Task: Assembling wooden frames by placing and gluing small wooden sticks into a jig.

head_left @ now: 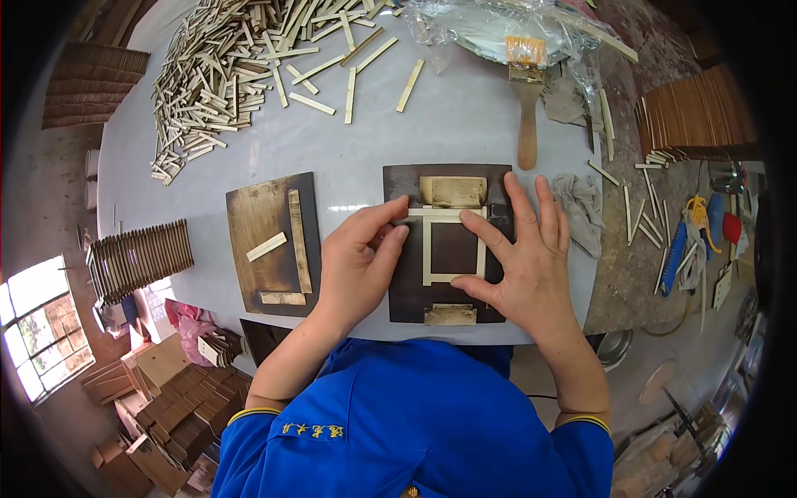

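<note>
Grey bench [465,116], smooth, lit from above. Large heap of short pale strips [224,66] at far left, a few loose ones strayed toward the middle. Flat brush [527,124] with wooden handle at far right, beside crumpled clear plastic [432,29]; grey rag [579,212] near the right edge. Row of thin brown slats [141,257] at the left edge. Window [50,315] to the left; stacked brown pieces [191,407] below bench level at lower left, another brown stack [697,112] on the right.

Near edge: a wooden board [266,207] on the left, one loose strip lying aslant on it. Right of it a dark board [407,299], blocks attached at top and bottom. Between the blocks lies a pale strip frame [427,253], roughly square, top strip running out leftward.

Left hand [357,257]: thumb and index finger bent close together, narrow gap, at the top strip's left end; cannot tell whether they grip it. Right hand [531,266]: fingers [481,228] spread wide, index tip at the top strip, thumb tip at the bottom strip; other fingers extended past the board's upper right.
</note>
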Tool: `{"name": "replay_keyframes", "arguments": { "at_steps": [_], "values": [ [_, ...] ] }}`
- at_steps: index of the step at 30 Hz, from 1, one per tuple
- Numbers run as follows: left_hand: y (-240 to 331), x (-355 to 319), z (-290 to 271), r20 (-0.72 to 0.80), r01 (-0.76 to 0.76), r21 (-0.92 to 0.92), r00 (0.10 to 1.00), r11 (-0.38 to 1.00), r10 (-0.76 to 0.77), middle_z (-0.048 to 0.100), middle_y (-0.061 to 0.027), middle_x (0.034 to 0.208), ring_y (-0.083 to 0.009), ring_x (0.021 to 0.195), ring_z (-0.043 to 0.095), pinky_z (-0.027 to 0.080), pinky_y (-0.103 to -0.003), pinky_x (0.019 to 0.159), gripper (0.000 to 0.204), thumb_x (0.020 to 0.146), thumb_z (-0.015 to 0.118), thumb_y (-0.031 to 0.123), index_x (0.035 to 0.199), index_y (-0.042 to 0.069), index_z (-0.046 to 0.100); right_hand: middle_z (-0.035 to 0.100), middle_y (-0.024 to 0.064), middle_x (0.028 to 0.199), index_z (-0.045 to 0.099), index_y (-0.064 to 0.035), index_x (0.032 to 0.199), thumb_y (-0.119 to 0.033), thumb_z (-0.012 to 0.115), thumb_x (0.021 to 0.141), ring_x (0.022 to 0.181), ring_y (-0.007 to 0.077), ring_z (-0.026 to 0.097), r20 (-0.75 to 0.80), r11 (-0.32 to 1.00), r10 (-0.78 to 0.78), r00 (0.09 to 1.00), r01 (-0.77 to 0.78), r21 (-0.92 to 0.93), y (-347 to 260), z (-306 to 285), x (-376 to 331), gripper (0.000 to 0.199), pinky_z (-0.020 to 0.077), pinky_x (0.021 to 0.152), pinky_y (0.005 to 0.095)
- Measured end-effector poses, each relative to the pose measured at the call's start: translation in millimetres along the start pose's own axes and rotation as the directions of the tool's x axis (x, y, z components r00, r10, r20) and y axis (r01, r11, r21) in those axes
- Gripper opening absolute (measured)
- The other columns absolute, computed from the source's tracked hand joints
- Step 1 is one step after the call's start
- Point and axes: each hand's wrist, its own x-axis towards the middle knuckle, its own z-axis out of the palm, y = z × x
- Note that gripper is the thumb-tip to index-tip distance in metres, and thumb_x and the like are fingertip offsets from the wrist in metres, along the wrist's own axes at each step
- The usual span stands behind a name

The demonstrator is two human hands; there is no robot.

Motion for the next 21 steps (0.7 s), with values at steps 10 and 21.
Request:
{"name": "replay_keyframes", "arguments": {
  "at_steps": [10,21],
  "values": [
    [7.0,-8.9,6.9,0.048,0.174,-0.314,0.985,0.933,-0.167,0.073,-0.0145,0.132,-0.0149,0.097,0.071,0.054,-0.023,0.081,0.036,0.104,0.061,0.0,0.14,-0.002,0.064,0.034,0.0184,0.168,0.07,-0.0293,0.139,-0.048,0.092,0.065,0.158,0.0441,0.02,-0.065,0.998,0.056,0.996,-0.057,-0.018,-1.4,2.6,-5.7,0.079,0.021,0.121,0.0645],
    [-2.0,-11.0,14.2,0.086,-0.193,0.179,0.98,0.965,0.18,0.065,-0.0168,0.131,-0.0239,0.106,0.065,0.054,-0.031,0.089,0.043,0.096,0.07,0.005,0.139,0.0,0.064,0.035,0.0187,0.168,0.07,-0.0276,0.139,-0.047,0.093,0.065,0.158,0.0456,0.02,-0.111,0.998,0.06,0.992,-0.058,0.019,-0.7,10.0,-9.8,0.08,0.0213,0.12,0.0655]
  ]
}}
